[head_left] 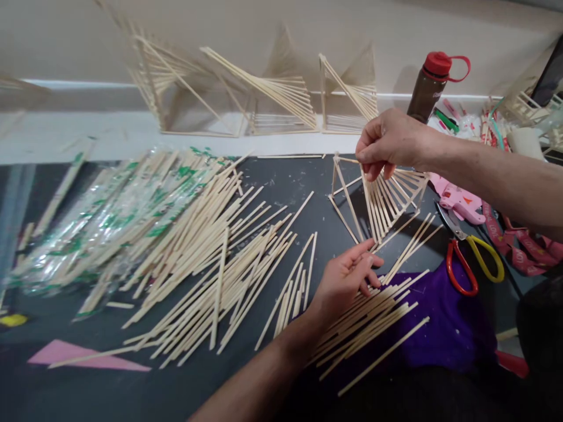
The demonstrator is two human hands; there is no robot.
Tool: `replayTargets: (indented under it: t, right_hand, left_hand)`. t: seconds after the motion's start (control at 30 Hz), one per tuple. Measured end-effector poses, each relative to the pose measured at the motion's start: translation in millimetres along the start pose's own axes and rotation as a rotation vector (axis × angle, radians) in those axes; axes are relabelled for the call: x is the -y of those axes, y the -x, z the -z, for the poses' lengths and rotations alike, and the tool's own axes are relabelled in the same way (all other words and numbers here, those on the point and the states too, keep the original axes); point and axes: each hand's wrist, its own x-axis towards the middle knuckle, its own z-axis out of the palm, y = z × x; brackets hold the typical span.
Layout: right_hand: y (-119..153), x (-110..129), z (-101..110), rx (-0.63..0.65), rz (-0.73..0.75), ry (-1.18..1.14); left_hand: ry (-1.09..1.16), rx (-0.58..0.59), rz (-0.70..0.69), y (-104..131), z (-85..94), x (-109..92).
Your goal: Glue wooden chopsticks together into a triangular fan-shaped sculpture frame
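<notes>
A small frame of thin wooden sticks (345,202), with a fan of sticks (396,199) twisting across one side, stands on the dark table. My right hand (387,143) is closed in a pinch over the fan's upper end, on a wooden stick (368,205) that slants down to the frame's near edge. The fingertips partly hide the stick's top. Below, my left hand (347,275) has its fingers stretched out and apart, with one fingertip at the lower end of the fan. Loose sticks (365,328) lie beneath that hand on a purple cloth (444,316).
Loose sticks (237,281) and plastic-wrapped bundles (105,211) cover the left. Finished stick frames (272,97) line the wall. On the right are a brown bottle (424,94) with a red cap, a pink glue gun (460,199), scissors (460,234) and pink ribbon (523,246).
</notes>
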Motion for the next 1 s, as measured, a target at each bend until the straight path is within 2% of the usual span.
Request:
replayTargets:
  t: [0.23,0.47,1.0]
  right_hand:
    - [7,2,2,0.037,0.013,0.048]
    - [5,-7,0,0.049,0.043,0.063]
    - [4,-1,-2,0.020,0.043,0.160]
  left_hand:
    - [-0.004,-0.068,0.028,-10,-2.0,-3]
    - [-0.015,-0.113,0.054,-12,-7.1,-11]
    - [-0.164,-0.180,0.016,-15,-12.2,-9]
